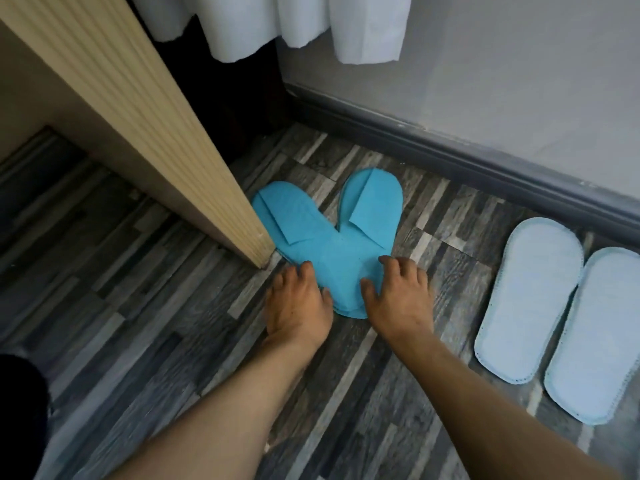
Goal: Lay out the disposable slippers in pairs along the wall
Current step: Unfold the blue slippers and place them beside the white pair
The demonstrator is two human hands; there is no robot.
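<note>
Two bare hands pressed down on a pair of bright blue disposable slippers [329, 244] at the centre of the frame, on grey wood-patterned flooring [138, 306]. The left hand [298, 306] lay flat with fingers spread on the heel end of the left slipper; the right hand [398, 299] rested likewise, fingers apart, on the heel end of the right one. Neither hand gripped anything. The blue slippers overlapped at the heels and fanned apart at the toes in a V, the left toe touching the corner of a ribbed beige panel [138, 133] that ran from the upper left. At the right edge of the frame, a pale blue pair [561, 317] lay side by side, soles up, toes near the dark skirting board [450, 157] of the grey wall [519, 81]. White cloth [277, 22] hung along the top of the frame.
</note>
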